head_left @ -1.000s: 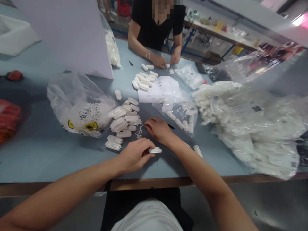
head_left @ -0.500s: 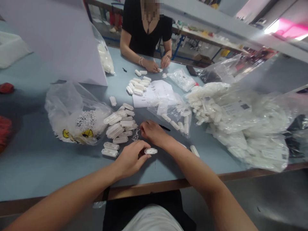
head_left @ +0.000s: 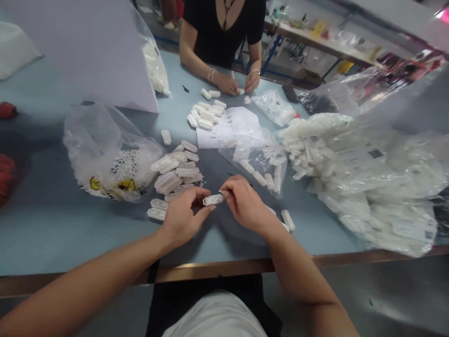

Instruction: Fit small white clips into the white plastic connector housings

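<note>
My left hand (head_left: pixel 184 213) pinches a narrow white plastic housing (head_left: pixel 213 200) between thumb and fingers, a little above the table in front of me. Closed at the housing's right end is my right hand (head_left: pixel 242 201), thumb and forefinger pressed together. What lies between those fingertips is too small to make out. Left of the hands is a heap of similar white housings (head_left: pixel 168 181), and two more housings (head_left: pixel 157 209) lie beside my left hand, partly covered by it. A few tiny loose parts (head_left: pixel 202 183) show at the heap's right edge.
A clear bag of small parts (head_left: pixel 124 164) stands left. Ahead are finished-looking white pieces (head_left: pixel 206 114), a paper sheet (head_left: pixel 206 138) and a bag (head_left: pixel 263 178). Large filled bags (head_left: pixel 379 187) crowd the right. Across the table a co-worker's hands (head_left: pixel 228 84) handle a white piece.
My right hand has come back from the tiny loose parts to the right end of the housing. My left hand has raised and tilted the housing slightly. The view has shifted a little.
</note>
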### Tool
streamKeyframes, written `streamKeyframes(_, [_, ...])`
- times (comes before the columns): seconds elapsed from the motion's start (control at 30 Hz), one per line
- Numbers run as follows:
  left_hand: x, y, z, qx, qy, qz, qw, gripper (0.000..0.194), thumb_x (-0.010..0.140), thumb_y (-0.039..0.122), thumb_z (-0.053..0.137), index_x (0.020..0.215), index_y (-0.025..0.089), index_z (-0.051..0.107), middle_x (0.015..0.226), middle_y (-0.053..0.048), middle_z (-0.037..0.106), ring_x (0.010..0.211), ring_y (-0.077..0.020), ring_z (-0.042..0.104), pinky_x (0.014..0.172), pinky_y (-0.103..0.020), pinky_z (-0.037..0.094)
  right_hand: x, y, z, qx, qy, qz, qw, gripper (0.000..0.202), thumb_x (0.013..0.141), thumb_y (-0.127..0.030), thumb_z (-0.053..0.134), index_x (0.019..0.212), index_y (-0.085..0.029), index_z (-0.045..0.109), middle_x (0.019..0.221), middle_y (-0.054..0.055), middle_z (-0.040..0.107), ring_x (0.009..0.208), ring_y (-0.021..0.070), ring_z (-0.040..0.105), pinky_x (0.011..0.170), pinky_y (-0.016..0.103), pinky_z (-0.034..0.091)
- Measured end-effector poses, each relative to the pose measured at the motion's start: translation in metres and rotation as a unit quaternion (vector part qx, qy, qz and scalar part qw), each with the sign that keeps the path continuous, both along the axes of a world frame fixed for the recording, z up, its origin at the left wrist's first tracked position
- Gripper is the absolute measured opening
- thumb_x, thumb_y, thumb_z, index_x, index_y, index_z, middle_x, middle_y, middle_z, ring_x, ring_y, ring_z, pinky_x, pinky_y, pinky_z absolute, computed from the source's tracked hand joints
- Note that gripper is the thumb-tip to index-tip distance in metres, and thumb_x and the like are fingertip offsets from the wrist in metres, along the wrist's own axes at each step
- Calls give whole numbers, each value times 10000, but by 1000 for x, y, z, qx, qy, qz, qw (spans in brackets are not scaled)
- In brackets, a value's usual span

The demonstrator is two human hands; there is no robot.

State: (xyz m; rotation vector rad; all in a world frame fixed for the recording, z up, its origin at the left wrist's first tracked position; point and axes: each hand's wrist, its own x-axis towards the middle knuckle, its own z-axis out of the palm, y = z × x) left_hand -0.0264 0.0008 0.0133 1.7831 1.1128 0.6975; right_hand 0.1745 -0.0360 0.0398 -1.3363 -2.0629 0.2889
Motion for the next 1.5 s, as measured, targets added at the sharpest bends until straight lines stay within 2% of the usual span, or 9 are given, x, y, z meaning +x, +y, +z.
streamKeyframes(0.2, [0, 0, -3, 19, 11, 13, 1000, 353, 798, 438, 674, 1041, 183, 663, 962, -53, 742, 795, -212, 709, 732, -343, 576, -10, -10, 1, 26, -85, 49, 995, 182, 1003, -81, 384, 1029, -172, 539, 981, 102, 568, 918, 225, 496, 836, 369, 489])
streamKeyframes(0.57, [0, 0, -4, 19, 27, 4, 999, 360, 794, 423, 632, 1063, 185, 664, 976, -64, 747, 826, -233, 724, 745, -357, 585, -17, -12, 4, 36, -155, 53, 986, 227, 985, -39, 361, 1012, -127, 569, 945, 136, 594, 889, 249, 485, 818, 411, 495])
streamKeyframes(0.77, [1, -1, -4, 19, 30, 4, 999, 363, 788, 422, 625, 1058, 183, 670, 966, -64, 749, 807, -226, 719, 725, -351, 582, -17, -13, 4, 43, -151, 53, 986, 217, 978, -36, 385, 1018, -98, 589, 923, 137, 604, 869, 244, 497, 806, 400, 496])
streamKeyframes(1.13, [0, -1, -4, 19, 14, 2, 1000, 331, 780, 371, 636, 1048, 182, 675, 946, -49, 745, 799, -205, 709, 720, -320, 577, -17, -12, -1, 56, -136, 43, 988, 195, 985, -60, 415, 990, -132, 595, 879, 109, 620, 823, 225, 503, 755, 376, 492])
streamKeyframes(1.37, [0, -1, -4, -34, -44, 13, 998, 342, 761, 392, 716, 1030, 186, 668, 919, -44, 745, 816, -202, 708, 723, -304, 587, -12, -14, -3, 88, -90, 39, 991, 230, 965, -57, 483, 1118, -166, 617, 953, 95, 655, 872, 209, 551, 788, 355, 524])
streamKeyframes(1.5, [0, -1, -3, -28, -63, 16, 998, 336, 755, 404, 736, 1004, 189, 669, 910, -43, 742, 804, -201, 704, 711, -302, 586, -8, -16, -2, 124, -77, 33, 989, 291, 941, -59, 540, 1198, -175, 614, 968, 89, 668, 889, 204, 571, 794, 350, 540])
